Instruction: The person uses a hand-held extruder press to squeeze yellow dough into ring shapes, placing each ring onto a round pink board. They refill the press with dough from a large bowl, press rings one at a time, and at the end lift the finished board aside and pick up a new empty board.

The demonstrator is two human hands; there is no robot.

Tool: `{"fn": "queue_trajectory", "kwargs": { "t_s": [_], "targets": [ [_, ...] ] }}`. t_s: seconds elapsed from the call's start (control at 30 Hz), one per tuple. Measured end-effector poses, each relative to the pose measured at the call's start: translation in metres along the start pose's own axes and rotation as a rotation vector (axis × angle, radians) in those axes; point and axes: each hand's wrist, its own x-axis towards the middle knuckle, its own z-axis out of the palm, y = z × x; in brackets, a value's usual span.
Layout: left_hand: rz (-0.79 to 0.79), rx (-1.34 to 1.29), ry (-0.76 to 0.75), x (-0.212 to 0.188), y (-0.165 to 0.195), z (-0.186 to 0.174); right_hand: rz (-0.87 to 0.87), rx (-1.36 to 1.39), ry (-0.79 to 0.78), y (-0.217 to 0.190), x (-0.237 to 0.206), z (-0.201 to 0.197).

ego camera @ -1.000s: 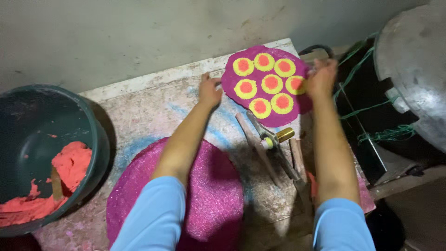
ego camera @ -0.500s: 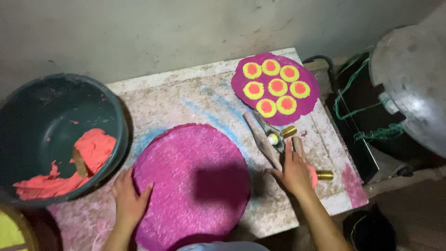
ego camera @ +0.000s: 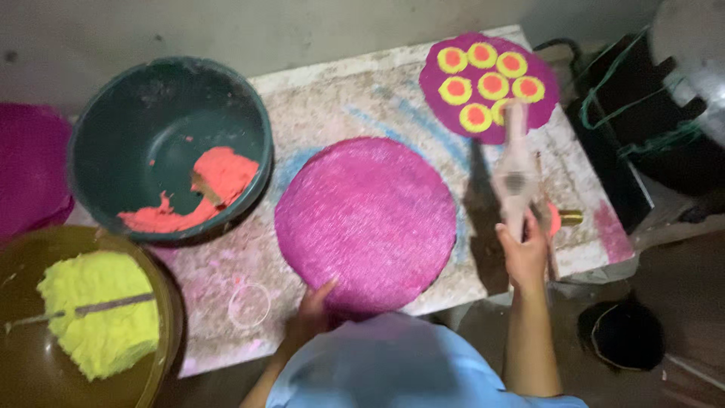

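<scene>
Nearby, green bowl [ego camera: 170, 143]; right hand [ego camera: 522, 253] grips pale tool [ego camera: 515, 170]; left hand [ego camera: 313, 313] flat on disc [ego camera: 366, 223]

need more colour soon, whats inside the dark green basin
Inside the dark green basin lies a heap of orange-red paste, with a small scoop-like piece stuck in it. Most of the basin's floor is bare. What lies under the paste is covered.

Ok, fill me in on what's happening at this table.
A person stands over a stained table. The right hand holds a pale, blurred tool raised above it, while the left hand touches the near edge of a plain magenta disc. A smaller magenta disc with yellow-and-orange circles lies further back.
</scene>
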Motion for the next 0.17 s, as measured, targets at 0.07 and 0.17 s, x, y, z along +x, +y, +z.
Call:
{"fn": "queue_trajectory", "kwargs": {
  "t_s": [0.07,0.17],
  "targets": [
    [-0.506,-0.532,0.23,0.018,-0.013,0.018,0.161,0.104,0.092,0.009,-0.025,0.002],
    [-0.358,-0.445,0.279,0.048,-0.025,0.009,0.27,0.132,0.175,0.017,-0.049,0.009]
  ]
}}
